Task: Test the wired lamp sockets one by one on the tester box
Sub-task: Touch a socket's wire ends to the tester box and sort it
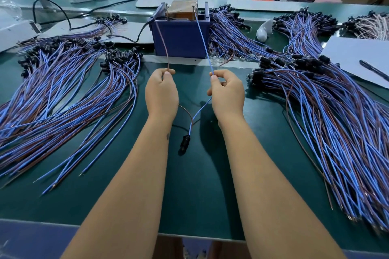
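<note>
Two leads up toward tester box [180, 33], brown pinched in left hand [161, 92], blue in right hand [227, 94]; socket [184, 143] hanging mouth-down.

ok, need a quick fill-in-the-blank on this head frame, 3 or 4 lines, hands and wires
1. The left hand pinches the ____ wire.
2. The right hand pinches the ____ wire.
3. Both wires run up to the top of the ____ tester box.
4. The black socket on these wires hangs ____ the two forearms.

Missing words: brown; blue; blue; between
</note>
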Demonstrator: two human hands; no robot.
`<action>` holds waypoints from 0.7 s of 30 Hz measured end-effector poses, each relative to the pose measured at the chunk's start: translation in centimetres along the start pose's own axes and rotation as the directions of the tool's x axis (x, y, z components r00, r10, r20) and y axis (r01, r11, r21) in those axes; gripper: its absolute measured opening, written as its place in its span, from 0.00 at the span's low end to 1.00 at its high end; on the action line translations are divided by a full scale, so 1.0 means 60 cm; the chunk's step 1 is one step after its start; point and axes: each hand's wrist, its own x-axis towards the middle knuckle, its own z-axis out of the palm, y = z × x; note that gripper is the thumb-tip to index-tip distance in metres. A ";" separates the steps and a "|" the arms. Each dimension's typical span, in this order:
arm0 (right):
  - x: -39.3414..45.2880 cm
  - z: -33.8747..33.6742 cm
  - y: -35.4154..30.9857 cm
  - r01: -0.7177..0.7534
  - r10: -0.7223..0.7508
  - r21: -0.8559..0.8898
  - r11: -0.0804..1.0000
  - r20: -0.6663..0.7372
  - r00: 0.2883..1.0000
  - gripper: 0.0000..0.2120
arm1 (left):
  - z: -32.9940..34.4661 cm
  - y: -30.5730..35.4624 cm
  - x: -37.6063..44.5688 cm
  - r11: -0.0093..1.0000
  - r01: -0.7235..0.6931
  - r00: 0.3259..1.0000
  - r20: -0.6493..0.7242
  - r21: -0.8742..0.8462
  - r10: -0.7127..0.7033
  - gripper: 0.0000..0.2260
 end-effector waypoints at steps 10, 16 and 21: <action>0.004 0.004 0.002 -0.022 0.021 0.034 0.999 0.025 0.999 0.09 | -0.001 0.000 0.002 1.000 0.006 1.000 0.027 -0.024 -0.006 0.13; 0.006 0.005 0.002 -0.018 0.016 0.051 0.999 0.033 0.999 0.08 | -0.003 -0.002 0.006 0.998 -0.015 1.000 0.024 -0.066 0.017 0.13; 0.008 0.005 0.006 -0.018 0.016 0.061 0.998 0.036 0.999 0.08 | -0.004 -0.004 0.011 0.998 -0.010 1.000 0.011 -0.059 0.011 0.14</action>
